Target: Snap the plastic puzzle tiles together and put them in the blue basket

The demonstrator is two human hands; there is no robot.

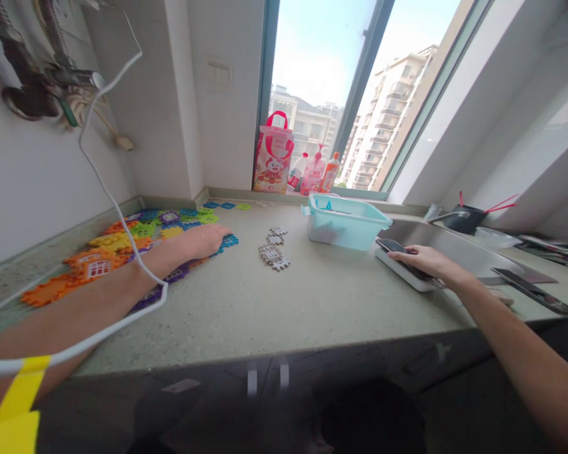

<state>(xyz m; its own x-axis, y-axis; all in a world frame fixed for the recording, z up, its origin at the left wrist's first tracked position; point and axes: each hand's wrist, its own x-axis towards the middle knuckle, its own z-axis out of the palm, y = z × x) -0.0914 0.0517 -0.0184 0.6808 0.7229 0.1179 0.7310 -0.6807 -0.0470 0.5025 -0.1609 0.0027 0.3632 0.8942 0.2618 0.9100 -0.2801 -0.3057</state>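
Note:
My left hand (208, 241) is curled at the right edge of a pile of colourful interlocking plastic pieces, its fingers closed on a blue interlocking piece (230, 241). The fingertips are partly hidden. Orange pieces (47, 291), yellow ones and purple ones spread beneath and beyond my left forearm. My right hand (426, 260) has its fingers on the edge of a dark phone-like slab (394, 246), which lies on a white flat box (407, 277) beside the sink. Between the hands, a small group of grey-white interlocking pieces (275, 252) lies on the counter.
A light-blue plastic basket (343, 228) stands at the back, with some pieces inside. The metal sink (459, 249) is at the right, near a dark knife-like tool (532, 290). A white cable (108, 183) hangs across my left forearm. Bottles (315, 175) and a pink bag (273, 165) line the windowsill.

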